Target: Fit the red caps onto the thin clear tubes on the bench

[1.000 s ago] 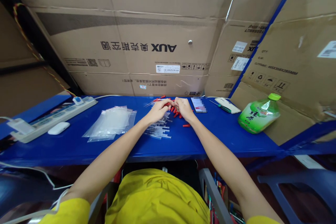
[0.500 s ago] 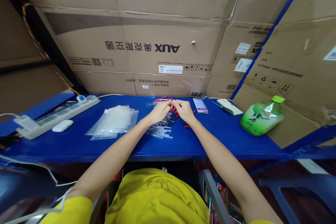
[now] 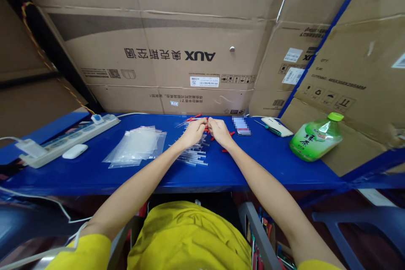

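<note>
My left hand (image 3: pixel 193 132) and my right hand (image 3: pixel 219 130) meet over the middle of the blue table. Fingers on both are bent into a pinch. A bit of red shows between the fingertips, but what they hold is mostly hidden. Under and in front of my left hand lies a loose pile of thin clear plastic tubes (image 3: pixel 193 157). Several small red pieces (image 3: pixel 225 150) lie around and behind my right hand. To the left of the tubes is a stack of clear zip bags (image 3: pixel 136 145).
A phone (image 3: pixel 242 125) lies right of my hands, then a green-handled screwdriver (image 3: pixel 272 130) by a pale flat case (image 3: pixel 282 126). A green tea bottle (image 3: pixel 316 137) stands tilted at right. Left are a power strip (image 3: pixel 79 137) and white earbud case (image 3: pixel 75 151). Cardboard (image 3: pixel 171 29) walls the back.
My hands stay together at almost the same spot, with the right fingers curled a little more inward. The whole view has shifted very slightly. Tubes and bags lie as before.
</note>
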`<state>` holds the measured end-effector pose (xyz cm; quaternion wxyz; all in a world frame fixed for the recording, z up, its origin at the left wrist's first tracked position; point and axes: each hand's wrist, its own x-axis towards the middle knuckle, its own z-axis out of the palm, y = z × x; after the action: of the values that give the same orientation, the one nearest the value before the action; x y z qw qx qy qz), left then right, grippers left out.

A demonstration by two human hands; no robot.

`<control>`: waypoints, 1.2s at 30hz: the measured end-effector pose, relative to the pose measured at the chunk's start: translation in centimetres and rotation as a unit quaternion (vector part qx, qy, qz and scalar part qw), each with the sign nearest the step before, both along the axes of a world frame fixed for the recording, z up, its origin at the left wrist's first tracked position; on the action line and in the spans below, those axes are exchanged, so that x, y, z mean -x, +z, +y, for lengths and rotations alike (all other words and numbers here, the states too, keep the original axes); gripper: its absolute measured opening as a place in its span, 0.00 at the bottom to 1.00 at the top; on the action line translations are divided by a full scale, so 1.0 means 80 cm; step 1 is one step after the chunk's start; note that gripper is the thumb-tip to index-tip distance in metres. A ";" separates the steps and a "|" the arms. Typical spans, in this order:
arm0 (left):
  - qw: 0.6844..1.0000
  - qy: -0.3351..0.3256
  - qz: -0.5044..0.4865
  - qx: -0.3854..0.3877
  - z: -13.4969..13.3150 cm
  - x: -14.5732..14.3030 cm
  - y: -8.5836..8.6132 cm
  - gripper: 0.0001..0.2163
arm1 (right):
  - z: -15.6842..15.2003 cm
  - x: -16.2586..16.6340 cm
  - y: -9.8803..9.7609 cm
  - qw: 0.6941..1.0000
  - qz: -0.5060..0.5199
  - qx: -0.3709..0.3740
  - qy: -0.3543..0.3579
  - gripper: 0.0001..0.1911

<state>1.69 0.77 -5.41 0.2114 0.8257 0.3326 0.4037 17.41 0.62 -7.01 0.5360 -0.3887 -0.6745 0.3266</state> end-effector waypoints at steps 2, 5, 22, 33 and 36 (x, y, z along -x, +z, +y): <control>1.000 0.002 -0.003 0.007 0.001 0.000 -0.001 0.08 | 0.003 0.001 -0.004 1.000 0.010 0.016 0.010 0.35; 1.000 -0.001 -0.006 0.019 0.001 0.001 -0.001 0.09 | 0.005 0.003 -0.009 0.999 0.020 0.038 0.024 0.35; 0.999 -0.025 0.023 0.002 -0.004 0.017 0.015 0.13 | 0.003 -0.016 0.006 0.998 0.043 0.038 -0.013 0.32; 0.990 -0.013 0.095 -0.105 -0.004 0.023 0.007 0.12 | -0.001 -0.008 0.003 0.999 -0.020 -0.043 -0.019 0.32; 0.992 -0.023 0.101 -0.073 -0.003 0.022 0.006 0.13 | -0.001 -0.008 0.003 0.997 -0.052 -0.056 -0.017 0.32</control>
<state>-0.08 0.53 -4.93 0.1254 0.8827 0.3030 0.3366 18.02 0.51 -6.77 0.5269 -0.3863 -0.7115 0.2586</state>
